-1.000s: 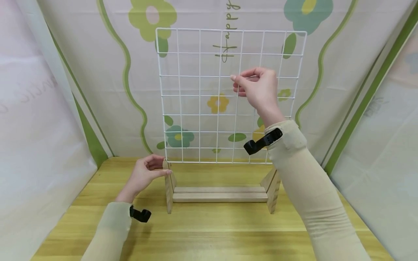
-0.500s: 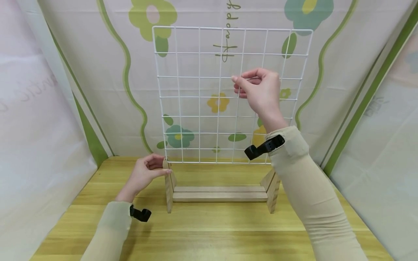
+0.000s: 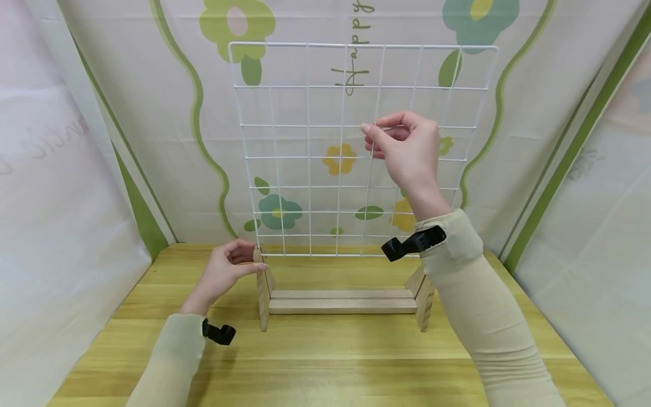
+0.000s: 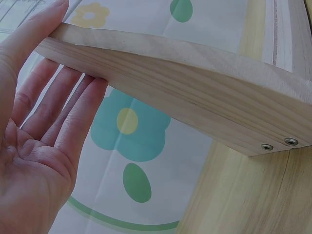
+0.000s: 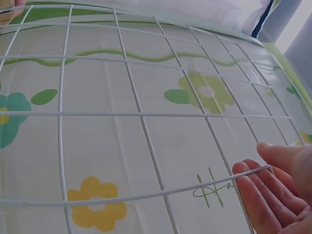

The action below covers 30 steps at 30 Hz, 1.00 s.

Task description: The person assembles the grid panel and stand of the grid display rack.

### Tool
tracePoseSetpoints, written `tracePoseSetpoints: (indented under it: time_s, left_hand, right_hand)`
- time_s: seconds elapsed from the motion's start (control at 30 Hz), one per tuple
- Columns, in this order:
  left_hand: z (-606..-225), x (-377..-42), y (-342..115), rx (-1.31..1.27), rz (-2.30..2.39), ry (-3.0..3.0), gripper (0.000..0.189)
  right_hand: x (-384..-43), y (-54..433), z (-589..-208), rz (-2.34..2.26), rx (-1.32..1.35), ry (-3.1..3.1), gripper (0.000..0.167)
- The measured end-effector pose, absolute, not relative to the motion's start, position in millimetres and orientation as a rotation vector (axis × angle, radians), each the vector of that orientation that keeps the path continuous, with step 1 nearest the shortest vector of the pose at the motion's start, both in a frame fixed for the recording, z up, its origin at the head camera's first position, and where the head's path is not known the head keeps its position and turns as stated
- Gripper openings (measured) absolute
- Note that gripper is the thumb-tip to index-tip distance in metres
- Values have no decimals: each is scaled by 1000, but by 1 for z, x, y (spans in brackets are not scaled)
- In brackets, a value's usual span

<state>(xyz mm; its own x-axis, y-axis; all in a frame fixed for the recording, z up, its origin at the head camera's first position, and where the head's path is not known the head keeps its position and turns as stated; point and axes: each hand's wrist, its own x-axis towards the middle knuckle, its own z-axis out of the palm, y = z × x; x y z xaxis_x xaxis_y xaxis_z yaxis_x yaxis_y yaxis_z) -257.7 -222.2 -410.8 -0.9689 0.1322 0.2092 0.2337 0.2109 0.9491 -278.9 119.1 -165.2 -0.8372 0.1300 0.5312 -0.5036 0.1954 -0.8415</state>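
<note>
A white wire grid panel (image 3: 308, 125) rises above a wooden stand, its lower edge level with the tops of the stand's uprights. With thumb and fingers my right hand (image 3: 413, 150) pinches a wire right of the panel's middle. The right wrist view shows that hand (image 5: 280, 187) at a wire crossing of the grid (image 5: 141, 115). My left hand (image 3: 224, 272) holds the top of the left upright (image 3: 263, 299). Close up in the left wrist view, thumb and fingers lie on opposite sides of the board (image 4: 195, 83). The right upright (image 3: 424, 299) is partly behind my right sleeve.
A crossbar (image 3: 342, 308) joins the two uprights low down. The stand is on a wood-grain table (image 3: 325, 373). Behind hangs a flowered cloth (image 3: 300, 17), with white cloth walls on both sides. Two screw heads show at the upright's foot, one screw (image 4: 291, 142) at the edge.
The top of the grid panel has tilted toward me and looks wider. My right hand has come slightly lower and nearer with it. The left hand and stand keep their place.
</note>
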Motion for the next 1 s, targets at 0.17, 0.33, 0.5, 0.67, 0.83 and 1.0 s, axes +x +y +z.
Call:
tracePoseSetpoints:
  time_s: [0.17,0.33,0.5,0.67,0.83,1.0]
  left_hand:
    - [-409,-258,-222,-369,-1898,-2371,49]
    - [-409,-257,-223,-380,-1908,-2367,48]
    - [-410,-257,-223,-376,-1907,-2372,48]
    - [-410,-257,-222,-378,-1910,-2366,48]
    - [-410,-257,-222,-378,-1913,-2362,48]
    - [-410,-256,-222,-369,-1908,-2371,49]
  right_hand:
    - [-271,120,-170,1645,379,-1976,27]
    - [-265,119,-178,1628,404,-1969,26]
    - [-261,119,-185,1630,424,-1947,23]
    - [-258,121,-192,1643,441,-1934,23]
    - [-256,121,-199,1668,441,-1922,22]
    - [-255,121,-207,1689,433,-1919,20]
